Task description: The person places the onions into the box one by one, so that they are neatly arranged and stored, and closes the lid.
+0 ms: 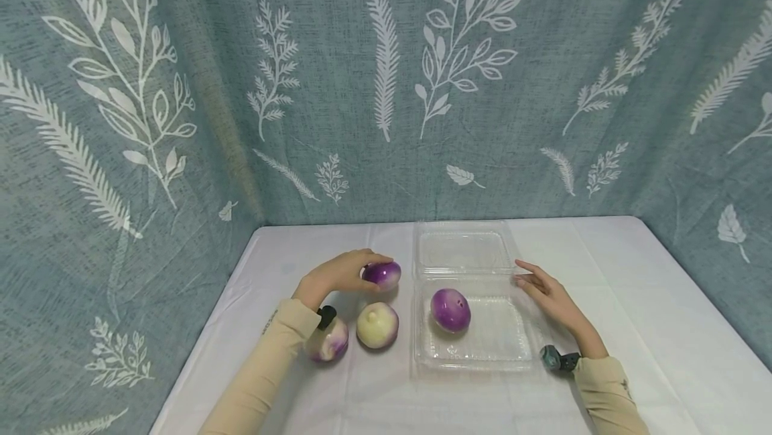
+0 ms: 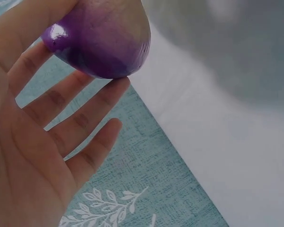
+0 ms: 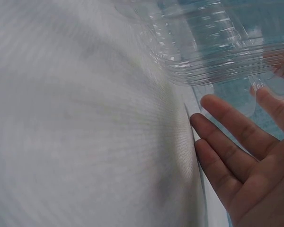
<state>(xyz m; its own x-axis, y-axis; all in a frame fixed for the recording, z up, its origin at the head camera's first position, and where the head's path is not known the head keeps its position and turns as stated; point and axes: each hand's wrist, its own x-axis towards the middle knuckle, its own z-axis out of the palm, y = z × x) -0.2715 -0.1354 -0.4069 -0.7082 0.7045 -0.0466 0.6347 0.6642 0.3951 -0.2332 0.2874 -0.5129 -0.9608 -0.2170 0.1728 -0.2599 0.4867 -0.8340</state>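
The left hand (image 1: 346, 273) grips a purple, round vegetable (image 1: 386, 276) behind the other loose ones; in the left wrist view, thumb and fingers of the left hand (image 2: 52, 118) lie around the glossy purple vegetable (image 2: 104, 40). A clear plastic container (image 1: 500, 328) lies with its lid (image 1: 464, 251) folded back, and one purple vegetable (image 1: 451, 310) sits in its left part. At the container's right edge the right hand (image 1: 551, 297) has its fingers extended. In the right wrist view, the right hand (image 3: 246, 156) is beside the clear plastic (image 3: 203, 61); whether it touches is unclear.
A pale vegetable (image 1: 377, 325) stands left of the container. Another, white and purple (image 1: 330, 342), lies partly under the left wrist. The white table (image 1: 374, 395) ends at a blue-green leaf-patterned curtain (image 1: 326, 86) behind and at the sides.
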